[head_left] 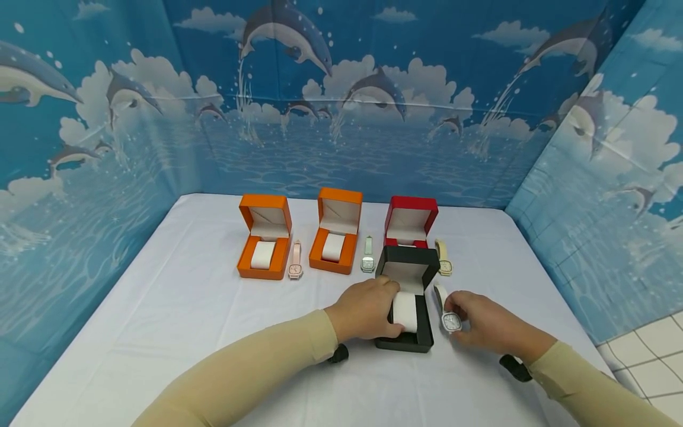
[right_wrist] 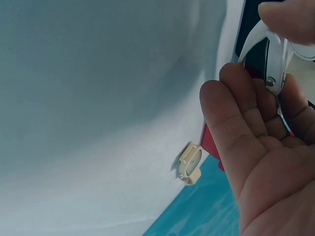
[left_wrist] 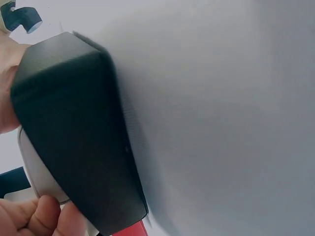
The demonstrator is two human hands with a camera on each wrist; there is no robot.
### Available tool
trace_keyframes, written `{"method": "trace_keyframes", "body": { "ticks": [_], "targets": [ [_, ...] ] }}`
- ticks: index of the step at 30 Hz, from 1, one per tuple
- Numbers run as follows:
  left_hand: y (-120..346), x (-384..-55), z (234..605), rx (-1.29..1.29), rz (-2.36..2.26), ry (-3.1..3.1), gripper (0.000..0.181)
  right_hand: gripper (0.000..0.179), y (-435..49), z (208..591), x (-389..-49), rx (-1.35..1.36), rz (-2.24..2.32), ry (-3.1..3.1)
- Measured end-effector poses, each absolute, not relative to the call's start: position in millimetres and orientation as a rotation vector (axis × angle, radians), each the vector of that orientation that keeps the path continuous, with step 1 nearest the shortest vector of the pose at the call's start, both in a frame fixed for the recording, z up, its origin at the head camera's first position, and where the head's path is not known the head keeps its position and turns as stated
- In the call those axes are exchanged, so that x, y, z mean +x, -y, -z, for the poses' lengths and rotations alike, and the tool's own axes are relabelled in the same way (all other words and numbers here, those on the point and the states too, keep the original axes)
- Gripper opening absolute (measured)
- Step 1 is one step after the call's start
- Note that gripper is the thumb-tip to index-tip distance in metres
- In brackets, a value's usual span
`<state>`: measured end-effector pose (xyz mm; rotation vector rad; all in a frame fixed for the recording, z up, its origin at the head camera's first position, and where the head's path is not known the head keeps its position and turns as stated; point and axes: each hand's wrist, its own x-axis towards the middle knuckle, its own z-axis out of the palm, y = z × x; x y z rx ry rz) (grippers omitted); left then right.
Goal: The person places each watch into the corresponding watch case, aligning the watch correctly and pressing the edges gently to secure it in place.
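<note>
My left hand (head_left: 368, 308) reaches over an open black watch box (head_left: 424, 326) and grips the white cushion (head_left: 404, 311) in it, thumb at the near end. In the left wrist view the box's dark side (left_wrist: 74, 142) hides much of the cushion (left_wrist: 39, 167), and fingertips touch its end. Just right of the box, my right hand (head_left: 488, 320) pinches a silver wristwatch (head_left: 451, 321) with a pale strap. From the right wrist view, the watch (right_wrist: 276, 64) sits between thumb and fingers, partly cut off by the frame's edge.
Two orange boxes (head_left: 285, 270) (head_left: 347, 261) and a red box (head_left: 432, 207) stand open behind. Beside them lie a pink watch (head_left: 295, 271), a green watch (head_left: 367, 263) and a yellow watch (head_left: 445, 267). A white cloth (head_left: 213, 320) covers the table; a dolphin-print curtain (head_left: 341, 154) hangs behind.
</note>
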<state>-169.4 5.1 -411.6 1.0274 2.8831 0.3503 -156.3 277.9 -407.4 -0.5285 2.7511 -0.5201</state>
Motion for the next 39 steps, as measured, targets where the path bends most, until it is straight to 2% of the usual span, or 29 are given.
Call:
{"method": "trace_keyframes", "body": {
  "ticks": [13, 39],
  "targets": [
    [-7.3, -174.5, 415.0, 1.023, -0.358, -2.907, 0.068, 0.046, -276.8, 400.8, -155.5, -0.473, 0.577, -2.763],
    [-5.7, -168.3, 405.3, 1.167, -0.363, -3.006, 0.069, 0.043, -279.7, 380.9, -149.8, -0.63, 0.7, -2.963]
  ]
}}
